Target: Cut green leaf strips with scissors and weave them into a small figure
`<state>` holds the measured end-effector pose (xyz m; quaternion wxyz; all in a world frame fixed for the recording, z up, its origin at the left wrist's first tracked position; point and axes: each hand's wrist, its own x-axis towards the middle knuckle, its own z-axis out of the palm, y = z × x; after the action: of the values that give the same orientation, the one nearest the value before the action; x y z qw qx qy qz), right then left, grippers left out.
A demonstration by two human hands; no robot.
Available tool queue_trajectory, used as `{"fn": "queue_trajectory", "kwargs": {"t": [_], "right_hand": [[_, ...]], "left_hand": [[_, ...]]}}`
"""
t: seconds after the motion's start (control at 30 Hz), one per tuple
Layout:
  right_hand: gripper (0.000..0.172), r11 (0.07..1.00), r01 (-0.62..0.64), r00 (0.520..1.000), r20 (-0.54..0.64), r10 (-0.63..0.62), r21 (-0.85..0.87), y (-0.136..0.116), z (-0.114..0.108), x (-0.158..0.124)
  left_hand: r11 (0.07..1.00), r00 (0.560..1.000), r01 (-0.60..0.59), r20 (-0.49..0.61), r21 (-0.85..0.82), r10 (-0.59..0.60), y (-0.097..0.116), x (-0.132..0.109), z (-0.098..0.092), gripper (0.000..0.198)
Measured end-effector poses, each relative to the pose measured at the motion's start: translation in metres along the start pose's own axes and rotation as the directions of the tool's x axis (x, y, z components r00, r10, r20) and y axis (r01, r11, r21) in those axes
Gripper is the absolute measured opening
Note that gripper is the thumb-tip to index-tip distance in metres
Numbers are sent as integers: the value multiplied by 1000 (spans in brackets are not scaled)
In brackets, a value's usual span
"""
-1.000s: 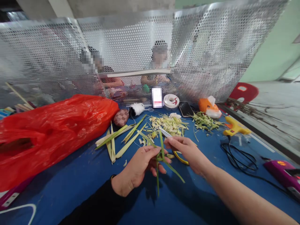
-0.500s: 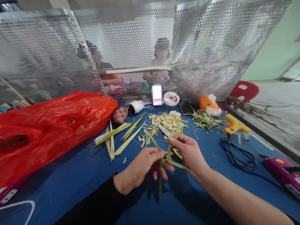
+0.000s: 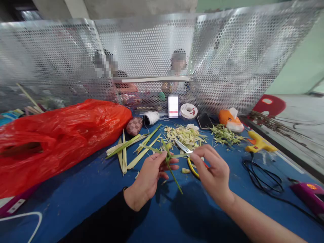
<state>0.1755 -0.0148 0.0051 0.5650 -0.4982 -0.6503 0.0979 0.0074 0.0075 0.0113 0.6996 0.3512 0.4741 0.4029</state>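
The left hand (image 3: 151, 172) is closed on a small bundle of green leaf strips (image 3: 169, 158), with thumb and fingers pinching them where they cross. The right hand (image 3: 212, 168) pinches the end of one horizontal strip between thumb and forefinger. The bundle is held just above the blue table (image 3: 83, 195), between the two hands; one strip points down and to the right, the others up and to the left.

Yellow-handled scissors (image 3: 188, 156) lie on the table directly behind the bundle. Loose leaf blades (image 3: 131, 148) lie to the left of the hands, and a pile of clippings (image 3: 184, 133) lies beyond them. A red plastic bag (image 3: 58, 138) occupies the left side. A yellow glue gun (image 3: 258, 143) and its black cord (image 3: 263, 172) lie to the right.
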Motion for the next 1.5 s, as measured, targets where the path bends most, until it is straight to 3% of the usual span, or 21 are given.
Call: {"fn": "queue_trajectory", "kwargs": {"t": [0.03,0.1,0.17,0.3,0.5,0.7,0.8,1.03,1.2,1.33,1.5], "right_hand": [[24,997,73,992,105,-69,-35,-3,0,-3],[16,989,119,950,301,-88,-87,-6,4,-11],[13,989,92,926,376,-42,-114,-5,11,-18],[19,998,-15,906,422,41,-64,0,21,-24],[27,929,-355,860,426,283,100,-2,22,-22],[27,894,-419,833,459,309,160,-9,22,-26],[26,925,-350,856,451,252,149,-11,23,-29],[23,996,-39,898,440,2,75,-11,18,-30],[4,999,21,987,162,-15,-38,2,6,-8],[6,995,15,950,312,16,-95,12,6,0],[17,960,210,933,333,-140,-187,10,2,2]], "left_hand": [[1000,1000,-21,-24,-20,20,1,0,0,21],[998,997,-44,-70,-48,40,2,-1,1,20],[997,995,-41,-93,-62,35,2,-3,3,20],[997,998,-35,-63,-66,31,3,-5,6,23],[994,997,-68,40,-81,71,2,-4,5,29],[988,993,-118,-15,-97,117,3,-1,2,31],[988,992,-128,-13,-91,128,5,0,2,28],[991,995,-100,21,-87,102,4,3,0,21],[994,984,-79,155,-78,90,5,0,-2,24],[998,972,-39,232,-46,49,4,-3,-2,25],[999,976,-29,217,-24,34,4,-1,-2,23]]}}
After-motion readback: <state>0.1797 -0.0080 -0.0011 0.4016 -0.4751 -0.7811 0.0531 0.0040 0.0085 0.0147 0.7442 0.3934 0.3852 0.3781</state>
